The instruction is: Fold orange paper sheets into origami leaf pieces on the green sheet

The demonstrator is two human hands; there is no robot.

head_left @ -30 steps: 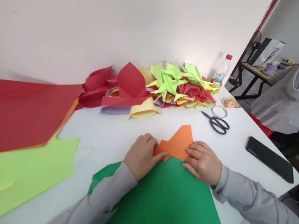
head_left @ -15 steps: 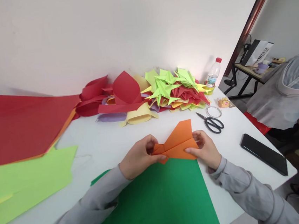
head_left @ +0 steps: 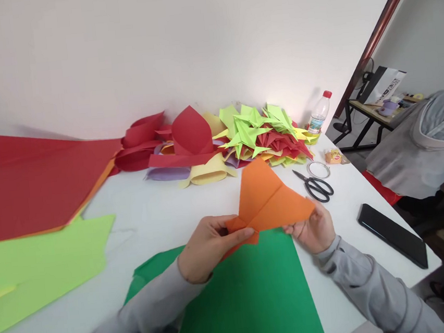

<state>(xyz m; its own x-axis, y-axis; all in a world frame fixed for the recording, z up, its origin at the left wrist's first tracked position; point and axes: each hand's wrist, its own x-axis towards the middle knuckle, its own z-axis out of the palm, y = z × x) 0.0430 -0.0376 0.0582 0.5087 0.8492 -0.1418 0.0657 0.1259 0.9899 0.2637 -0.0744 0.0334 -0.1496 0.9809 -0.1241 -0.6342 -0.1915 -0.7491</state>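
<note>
An orange folded paper (head_left: pixel 268 196), creased down its middle, spreads wide at the back and right and narrows to small flaps at the left. My left hand (head_left: pixel 209 243) pinches that narrow end, thumb on top and the other fingers underneath. At the wide end's right corner, my right hand (head_left: pixel 310 228) is closed on the edge, with some fingertips under the paper. Below both hands lies a large green sheet (head_left: pixel 243 300) on the white table (head_left: pixel 139 203).
Scissors (head_left: pixel 316 186), a tape ring (head_left: pixel 318 169), a small orange packet (head_left: pixel 334 156) and a black phone (head_left: pixel 391 234) lie to the right. A bottle (head_left: pixel 319 115) stands near folded green paper shapes (head_left: pixel 246 133). Red sheets (head_left: pixel 43 189) and light green sheets (head_left: pixel 59 266) cover the left.
The orange paper has turned and lifted, its wide part opening out further. My right hand has shifted slightly right and down to the corner; my left hand keeps its pinch.
</note>
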